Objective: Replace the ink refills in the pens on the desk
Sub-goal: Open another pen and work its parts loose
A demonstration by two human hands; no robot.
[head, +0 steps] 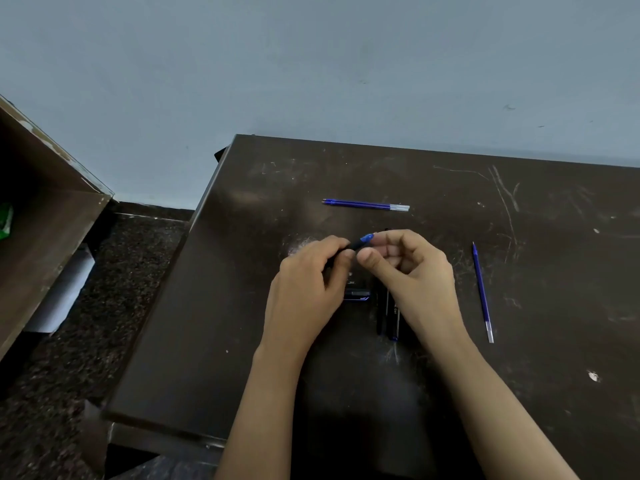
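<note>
My left hand [308,271] grips a black pen [356,243] with a blue tip end that points up and right. The fingers of my right hand [412,268] are curled at that blue end, thumb just below it. Under my hands, more dark pens [389,313] lie on the desk [242,306], partly hidden. A short black and blue pen part [356,294] lies between my wrists. Two blue refills [365,204] lie side by side farther back. A single blue refill [482,292] lies to the right.
The dark, scratched desk stands against a grey-blue wall. Its left edge drops to a speckled dark floor. A brown wooden cabinet [45,220] stands at the far left, with a white sheet [65,289] leaning under it.
</note>
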